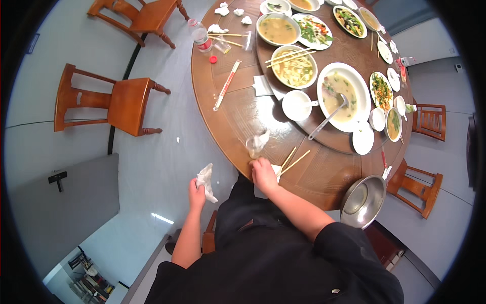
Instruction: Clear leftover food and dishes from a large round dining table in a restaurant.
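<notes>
My left hand [196, 193] is off the table's left side, closed on a crumpled white tissue [205, 181]. At the near edge of the round wooden table [228, 125], my right hand [263, 173] rests with its fingers curled; whether it holds anything is hidden. Just beyond its fingers is a clear plastic cup [254, 146], with a white crumpled tissue [263, 138] at it. To the right of my right hand, a pair of chopsticks [297, 162] lies with one end by a white napkin [278, 171].
On the turntable [326, 141] stand a large soup bowl [365, 89] with a ladle [327, 121], a noodle bowl [294, 67] and several dishes. A metal basin [363, 201] is at the right edge. A water bottle [200, 36] stands far left. Wooden chairs [129, 106] surround the table.
</notes>
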Motion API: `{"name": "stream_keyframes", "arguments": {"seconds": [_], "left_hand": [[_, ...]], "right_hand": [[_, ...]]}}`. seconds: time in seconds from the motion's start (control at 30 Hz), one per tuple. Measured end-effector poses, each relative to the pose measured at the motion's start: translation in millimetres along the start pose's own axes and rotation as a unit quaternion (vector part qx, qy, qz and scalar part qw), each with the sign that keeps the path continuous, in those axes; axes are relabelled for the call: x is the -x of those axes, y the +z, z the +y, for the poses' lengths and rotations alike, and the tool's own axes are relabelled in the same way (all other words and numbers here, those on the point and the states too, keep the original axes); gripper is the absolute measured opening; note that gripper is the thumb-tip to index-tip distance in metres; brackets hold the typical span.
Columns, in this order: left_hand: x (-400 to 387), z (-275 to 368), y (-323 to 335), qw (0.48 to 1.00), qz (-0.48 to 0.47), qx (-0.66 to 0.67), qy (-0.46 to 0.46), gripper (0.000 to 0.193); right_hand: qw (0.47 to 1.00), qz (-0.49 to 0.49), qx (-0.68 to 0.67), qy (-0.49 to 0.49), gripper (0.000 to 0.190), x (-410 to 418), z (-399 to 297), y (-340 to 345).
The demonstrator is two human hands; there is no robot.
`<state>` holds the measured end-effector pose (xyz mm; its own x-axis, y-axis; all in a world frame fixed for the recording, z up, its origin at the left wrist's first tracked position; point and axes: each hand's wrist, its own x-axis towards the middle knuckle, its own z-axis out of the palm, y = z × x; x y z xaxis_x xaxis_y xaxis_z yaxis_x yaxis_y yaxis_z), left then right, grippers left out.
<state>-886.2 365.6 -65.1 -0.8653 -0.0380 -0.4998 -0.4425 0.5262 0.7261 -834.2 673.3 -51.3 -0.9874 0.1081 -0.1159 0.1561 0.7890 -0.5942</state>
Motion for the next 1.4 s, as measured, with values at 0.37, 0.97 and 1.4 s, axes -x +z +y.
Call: {"name": "stream_keyframes", "arguments": {"seconds": [0.37,0.97,1.4], "left_hand": [[-43,-51,-35,0.997,-0.021,0.006,-0.078,0.035],[-43,-19,-47,0.991,-0.022,0.101,-0.089,0.040],[-55,227,37,0.856,-0.194,-0.290,0.380,0.068]], "right_hand": [[0.961,-0.039,0.021,0.273,0.050,37,-14,-29],[0.980,0.145,0.001,0.139,0.053,-296,-52,-30],[0.663,0.242,-0.582,0.405,0.036,-1,114,-126]]}}
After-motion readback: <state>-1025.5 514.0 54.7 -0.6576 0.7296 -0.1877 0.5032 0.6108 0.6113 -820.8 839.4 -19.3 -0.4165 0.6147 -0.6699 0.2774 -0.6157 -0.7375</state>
